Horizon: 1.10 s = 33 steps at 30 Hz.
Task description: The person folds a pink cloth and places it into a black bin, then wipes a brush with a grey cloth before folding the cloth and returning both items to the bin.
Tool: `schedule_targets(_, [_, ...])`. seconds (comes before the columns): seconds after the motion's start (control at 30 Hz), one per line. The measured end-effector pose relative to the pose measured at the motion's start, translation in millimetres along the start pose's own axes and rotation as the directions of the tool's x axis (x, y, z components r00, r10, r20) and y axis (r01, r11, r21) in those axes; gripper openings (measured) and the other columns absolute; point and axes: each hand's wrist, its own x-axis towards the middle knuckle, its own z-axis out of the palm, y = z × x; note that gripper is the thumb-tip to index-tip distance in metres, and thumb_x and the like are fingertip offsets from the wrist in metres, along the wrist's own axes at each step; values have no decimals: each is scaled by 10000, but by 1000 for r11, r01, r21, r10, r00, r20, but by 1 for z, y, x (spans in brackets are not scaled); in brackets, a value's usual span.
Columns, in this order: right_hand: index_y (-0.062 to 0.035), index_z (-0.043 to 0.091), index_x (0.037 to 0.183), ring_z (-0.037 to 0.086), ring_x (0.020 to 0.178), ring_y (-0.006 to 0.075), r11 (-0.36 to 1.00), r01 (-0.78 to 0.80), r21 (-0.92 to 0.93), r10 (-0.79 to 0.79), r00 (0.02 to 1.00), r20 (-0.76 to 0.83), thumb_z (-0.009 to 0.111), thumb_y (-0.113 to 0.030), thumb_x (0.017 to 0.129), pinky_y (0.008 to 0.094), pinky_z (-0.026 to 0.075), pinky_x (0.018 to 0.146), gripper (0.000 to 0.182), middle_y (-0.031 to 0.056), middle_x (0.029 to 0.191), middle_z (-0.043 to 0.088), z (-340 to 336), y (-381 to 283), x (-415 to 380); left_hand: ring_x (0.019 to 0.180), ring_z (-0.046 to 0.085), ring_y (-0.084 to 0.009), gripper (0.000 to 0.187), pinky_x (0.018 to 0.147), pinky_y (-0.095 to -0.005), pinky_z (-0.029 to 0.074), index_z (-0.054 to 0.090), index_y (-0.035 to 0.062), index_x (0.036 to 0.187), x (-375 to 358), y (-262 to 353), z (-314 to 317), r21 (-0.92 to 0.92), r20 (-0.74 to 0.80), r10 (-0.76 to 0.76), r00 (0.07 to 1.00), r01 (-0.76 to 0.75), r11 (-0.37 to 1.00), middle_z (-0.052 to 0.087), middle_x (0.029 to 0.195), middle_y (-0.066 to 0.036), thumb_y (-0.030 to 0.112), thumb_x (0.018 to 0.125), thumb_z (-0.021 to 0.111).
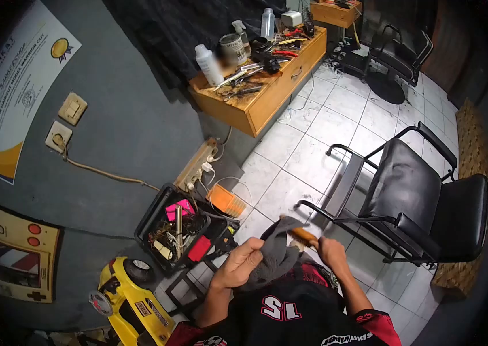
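Head view. The left hand (244,262) is closed in a loose grip around a grey cloth (275,251), fingers curled over its folds. The right hand (331,254) is closed on the end of a wooden handle (303,234); what tool it belongs to cannot be told, as the far end is wrapped in the cloth. The handle's long axis runs from the right hand up and leftward into the cloth, so the two hands sit at opposite ends, close in front of the chest; the left hand is nearer the covered end. Below the hands lies the tiled floor (307,150). An open toolbox (183,228) rests on it to the left, a black chair (411,196) to the right, a wooden shelf (261,81) further off.
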Motion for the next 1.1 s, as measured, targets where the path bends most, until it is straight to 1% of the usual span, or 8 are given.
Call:
schedule_targets(0.2, [-4,539,781,517,526,250,403,121,907,-2,991,-131,446,-250,972,349,405,508,325,142,605,533,-76,-38,-31,800,429,-44,144,728,-204,376,485,23,1056,-11,-22,0,-155,-153,-30,988,6,988,482,871,31,136,986,431])
schedule_targets(0.33, [3,547,841,420,512,164,462,605,648,-364,796,-484,526,-173,936,290,371,503,201,103,588,438,-90,-74,-38,910,526,-88,175,829,-241,420,520,8,1063,2,-2,25,-179,-370,17,929,-89,980,568,971,-14,149,979,459])
schedule_targets(0.53, [-20,647,859,615,656,303,712,333,619,-391,919,-44,572,-357,901,363,465,599,348,181,720,615,-10,-45,6,885,510,-75,103,813,-219,408,547,16,994,-15,-7,2,-149,-162,53,985,-78,986,558,921,-5,98,956,499])
schedule_targets(0.63, [-52,681,829,632,769,372,999,43,-21,-42,996,73,524,-524,866,438,489,637,499,215,781,639,-8,-26,18,836,478,-63,113,765,-201,388,521,25,1023,-23,-9,1,-133,-175,39,984,-62,989,533,889,6,116,964,488])
schedule_targets(0.73, [-14,655,805,629,678,344,989,94,113,-89,995,-46,513,-458,905,417,476,600,477,226,711,620,-19,-19,14,774,427,-37,157,710,-183,359,474,54,1088,-21,-9,6,36,-392,50,919,-39,999,491,855,19,168,989,433])
schedule_targets(0.8, [4,599,799,560,583,229,717,88,692,-43,996,-83,470,-388,957,346,435,553,441,128,640,586,-31,-32,5,762,417,-36,166,691,-185,353,461,56,1104,-16,-5,12,-50,-419,-22,908,2,999,480,846,22,173,991,428])
schedule_targets(0.97, [-39,492,797,391,635,76,197,96,976,-290,956,-35,391,-333,1002,239,336,538,372,-40,704,429,-80,-81,-44,714,367,-44,191,646,-190,329,426,49,1129,3,-12,28,59,-487,8,873,24,998,444,800,32,185,997,410])
schedule_targets(1.1, [-7,519,773,493,539,183,427,369,825,-444,881,-164,445,-307,980,333,395,511,371,72,599,507,-54,-82,-36,793,385,-66,216,720,-220,357,417,20,1149,15,-9,28,434,-579,318,751,-47,900,444,897,-7,166,990,398])
